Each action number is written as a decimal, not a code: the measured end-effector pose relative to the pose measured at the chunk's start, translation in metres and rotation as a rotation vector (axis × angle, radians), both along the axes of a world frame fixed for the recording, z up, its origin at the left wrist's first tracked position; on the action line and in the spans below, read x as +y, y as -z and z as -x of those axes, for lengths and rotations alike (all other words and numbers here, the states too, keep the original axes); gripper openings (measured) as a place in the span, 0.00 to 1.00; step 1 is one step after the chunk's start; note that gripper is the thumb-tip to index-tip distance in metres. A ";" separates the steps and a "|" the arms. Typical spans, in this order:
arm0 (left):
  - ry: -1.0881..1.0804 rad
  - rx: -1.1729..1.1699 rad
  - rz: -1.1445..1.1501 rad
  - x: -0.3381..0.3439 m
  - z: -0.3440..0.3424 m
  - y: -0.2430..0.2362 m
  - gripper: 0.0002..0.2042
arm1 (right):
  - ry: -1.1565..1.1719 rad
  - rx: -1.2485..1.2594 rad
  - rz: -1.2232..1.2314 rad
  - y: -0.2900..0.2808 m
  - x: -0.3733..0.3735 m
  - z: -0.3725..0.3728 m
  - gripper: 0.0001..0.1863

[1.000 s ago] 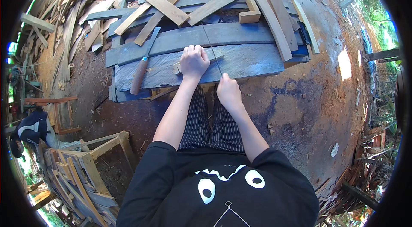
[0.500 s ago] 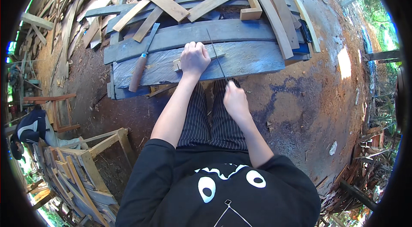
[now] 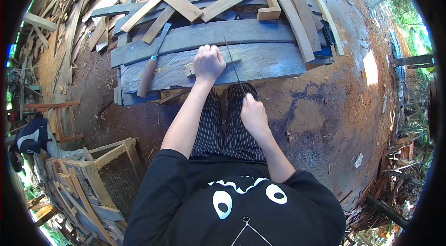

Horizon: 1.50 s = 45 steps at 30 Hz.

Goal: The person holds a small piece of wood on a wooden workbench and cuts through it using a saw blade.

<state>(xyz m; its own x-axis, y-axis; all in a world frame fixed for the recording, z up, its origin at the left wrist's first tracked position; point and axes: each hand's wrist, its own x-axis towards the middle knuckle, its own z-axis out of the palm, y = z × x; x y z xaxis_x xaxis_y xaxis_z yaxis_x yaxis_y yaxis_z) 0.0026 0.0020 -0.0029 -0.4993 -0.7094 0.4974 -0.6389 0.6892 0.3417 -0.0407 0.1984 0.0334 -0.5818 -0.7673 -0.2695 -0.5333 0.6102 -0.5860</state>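
Observation:
My left hand [image 3: 209, 64] is closed over a small pale wood strip [image 3: 189, 70], pressing it onto the weathered bench plank [image 3: 274, 62]. The strip's notched end shows left of the fist, and its other end [image 3: 236, 58] comes out to the right. In my right hand [image 3: 254, 116], closed just off the bench's near edge, is a saw [image 3: 233, 66]. Its thin dark blade appears edge-on and crosses the strip beside my left fist; the handle is hidden in my grip. A chisel [image 3: 147, 76] with a brown wooden handle lies left of my left hand.
Loose boards [image 3: 179, 3] lie crossed on the bench's far part, with an L-shaped wood piece [image 3: 269, 12] among them. Long planks [image 3: 297, 27] slant over its right end. Scrap wood [image 3: 79, 9] is heaped at far left. A wooden frame [image 3: 109, 155] stands at near left.
My right hand has drawn the saw slightly back toward me. My left hand keeps its hold on the wood strip; the whole view has shifted a little.

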 end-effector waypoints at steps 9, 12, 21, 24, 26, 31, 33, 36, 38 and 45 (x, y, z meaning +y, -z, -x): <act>-0.108 -0.026 -0.032 0.002 -0.002 0.002 0.05 | 0.035 -0.010 -0.033 0.002 -0.025 -0.006 0.11; -0.089 -0.019 -0.048 0.002 -0.004 0.000 0.06 | 0.017 -0.015 -0.090 -0.009 0.020 -0.014 0.10; -0.036 -0.023 -0.048 0.006 0.002 -0.003 0.06 | 0.039 0.039 0.055 0.018 -0.045 0.006 0.11; -0.078 -0.031 -0.034 0.005 0.000 0.000 0.06 | 0.045 0.028 0.041 0.015 -0.029 -0.002 0.11; -0.091 -0.028 -0.023 0.005 -0.001 0.001 0.06 | 0.036 -0.001 -0.023 0.007 0.004 -0.012 0.10; -0.031 -0.016 -0.042 0.006 -0.005 0.000 0.05 | 0.015 -0.033 -0.079 -0.004 0.024 -0.009 0.09; 0.017 -0.003 -0.045 0.005 -0.003 -0.002 0.05 | -0.007 0.014 0.007 0.003 -0.009 -0.001 0.10; 0.003 0.011 -0.069 0.008 0.003 -0.003 0.06 | 0.054 0.044 0.013 0.011 -0.053 0.009 0.12; -0.031 0.012 -0.086 0.006 0.000 -0.003 0.07 | 0.052 0.033 0.018 0.010 -0.046 0.002 0.12; -0.005 0.008 -0.073 0.005 -0.004 -0.003 0.08 | 0.016 -0.019 -0.045 0.005 0.023 -0.016 0.09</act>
